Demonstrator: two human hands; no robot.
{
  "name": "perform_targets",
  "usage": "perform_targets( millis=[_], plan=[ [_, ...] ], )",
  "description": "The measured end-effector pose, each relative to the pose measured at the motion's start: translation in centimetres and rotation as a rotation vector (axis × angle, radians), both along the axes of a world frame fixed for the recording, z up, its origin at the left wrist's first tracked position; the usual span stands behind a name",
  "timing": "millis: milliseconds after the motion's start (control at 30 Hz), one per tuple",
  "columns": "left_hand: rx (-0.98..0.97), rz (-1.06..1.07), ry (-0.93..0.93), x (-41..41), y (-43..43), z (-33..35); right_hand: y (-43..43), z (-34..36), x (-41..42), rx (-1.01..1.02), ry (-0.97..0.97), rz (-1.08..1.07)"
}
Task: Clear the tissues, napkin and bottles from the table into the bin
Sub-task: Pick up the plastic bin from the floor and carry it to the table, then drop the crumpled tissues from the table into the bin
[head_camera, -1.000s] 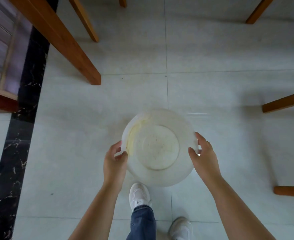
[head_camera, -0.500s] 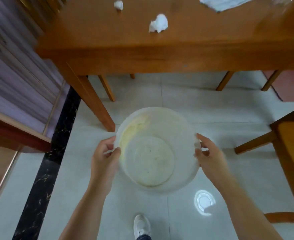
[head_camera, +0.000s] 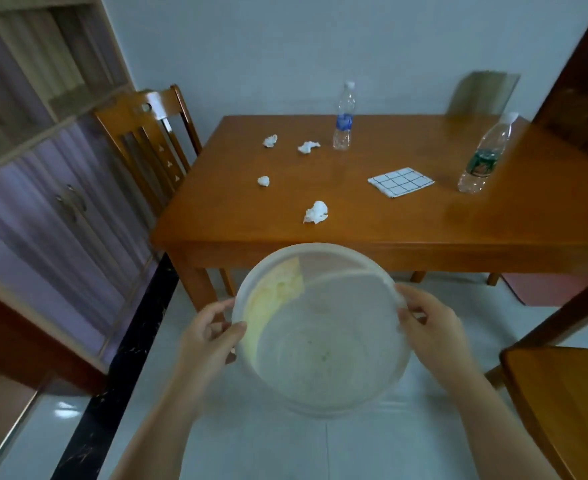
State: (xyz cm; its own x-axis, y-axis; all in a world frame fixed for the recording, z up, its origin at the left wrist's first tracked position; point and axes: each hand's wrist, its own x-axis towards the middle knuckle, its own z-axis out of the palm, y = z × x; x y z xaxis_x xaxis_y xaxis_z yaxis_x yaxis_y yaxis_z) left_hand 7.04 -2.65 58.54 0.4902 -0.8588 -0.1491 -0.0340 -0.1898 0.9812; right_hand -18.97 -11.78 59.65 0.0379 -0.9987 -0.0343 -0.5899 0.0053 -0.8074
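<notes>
I hold a round white bin (head_camera: 372,386) in front of the wooden table (head_camera: 389,233), with nothing inside it. My left hand (head_camera: 207,336) grips its left rim and my right hand (head_camera: 431,322) grips its right rim. On the table lie several crumpled tissues: one nearest the front edge (head_camera: 316,212), one (head_camera: 263,181) to its left, two further back (head_camera: 270,140) (head_camera: 308,147). A checked napkin (head_camera: 400,181) lies flat at centre right. A blue-label bottle (head_camera: 344,117) stands at the back; a green-label bottle (head_camera: 486,154) stands at the right.
A wooden chair (head_camera: 150,140) stands at the table's left side and another chair (head_camera: 562,407) at my near right. A cabinet with purple panels (head_camera: 36,188) runs along the left. The floor (head_camera: 251,441) is pale tile with a black strip on the left.
My view has risen from the floor to the table top, so the tissues, napkin and bottles have come into sight. Both hands have kept their grip on the bin, which has lifted.
</notes>
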Motion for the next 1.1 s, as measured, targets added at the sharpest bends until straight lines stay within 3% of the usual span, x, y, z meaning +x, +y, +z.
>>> perform_targets(
  millis=[233, 500, 700, 1100],
  plan=[
    [-0.081, -0.018, 0.002, 2.6, -2.3, 5.6, -1.7, 5.6, 2.8, -0.059, -0.005, -0.002],
    [-0.209, -0.028, -0.122, 4.7, -6.1, 10.0, -5.6, 8.4, 5.0, -0.052, -0.064, -0.002],
    [-0.17, 0.025, -0.213, 4.3, -10.9, 10.8, -11.1, 8.2, 5.0, -0.011, -0.1, 0.033],
    [-0.118, 0.388, -0.278, 2.2, -18.7, 11.0, -23.8, 6.2, 4.9, 0.069, -0.216, 0.364]
  ],
)
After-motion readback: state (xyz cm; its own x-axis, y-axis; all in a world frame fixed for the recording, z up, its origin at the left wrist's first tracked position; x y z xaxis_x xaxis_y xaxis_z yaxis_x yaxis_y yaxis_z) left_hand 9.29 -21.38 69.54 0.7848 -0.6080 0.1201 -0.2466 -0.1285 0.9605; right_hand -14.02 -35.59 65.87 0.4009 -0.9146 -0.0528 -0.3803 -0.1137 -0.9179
